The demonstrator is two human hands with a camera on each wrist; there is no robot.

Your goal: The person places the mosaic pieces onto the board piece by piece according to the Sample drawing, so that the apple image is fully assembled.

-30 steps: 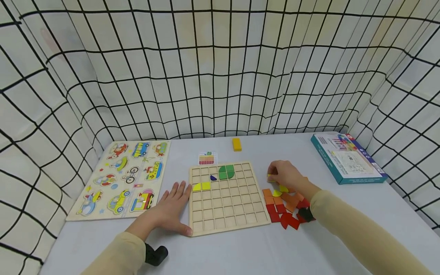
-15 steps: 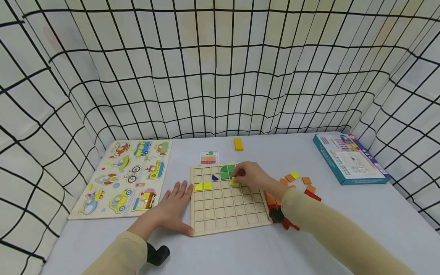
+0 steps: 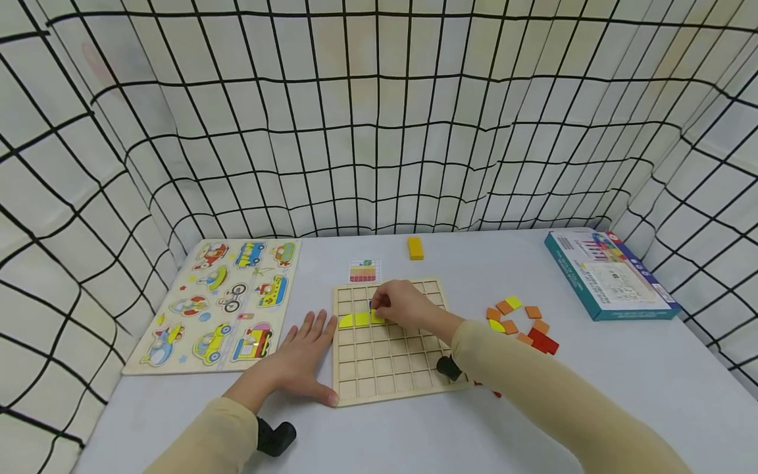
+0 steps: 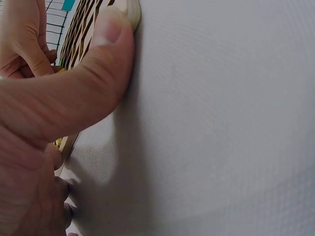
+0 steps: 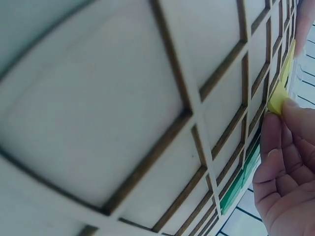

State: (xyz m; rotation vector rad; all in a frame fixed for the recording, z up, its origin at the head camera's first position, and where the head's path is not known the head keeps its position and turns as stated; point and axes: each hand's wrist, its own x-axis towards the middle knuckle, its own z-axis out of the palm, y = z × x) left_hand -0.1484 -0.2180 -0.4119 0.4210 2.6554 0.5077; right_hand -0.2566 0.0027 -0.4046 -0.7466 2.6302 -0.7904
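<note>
A wooden grid board [image 3: 397,385] lies mid-table. My left hand [image 3: 301,365] is spread flat at its left side, fingertips and thumb touching the edge; the thumb [image 4: 93,83] fills much of the left wrist view. Over the upper part of the grid, my right hand [image 3: 405,306] pinches a small yellow tile [image 5: 278,101] between thumb and fingers. That tile is right beside two yellow tiles [image 3: 354,320] set in the grid's left cells. Green tiles [image 5: 241,182] show on the board in the right wrist view; the right hand hides them in the head view.
Loose orange, yellow and red tiles [image 3: 541,341] lie right of the board, partly behind the right sleeve. A picture card [image 3: 364,270] and a yellow block [image 3: 416,248] are behind it. A picture puzzle board [image 3: 219,303] lies left, a teal box [image 3: 612,276] right.
The right hand went from the loose tiles onto the board with a yellow tile, then moved left toward the two yellow tiles. The left hand stayed at the board's edge.
</note>
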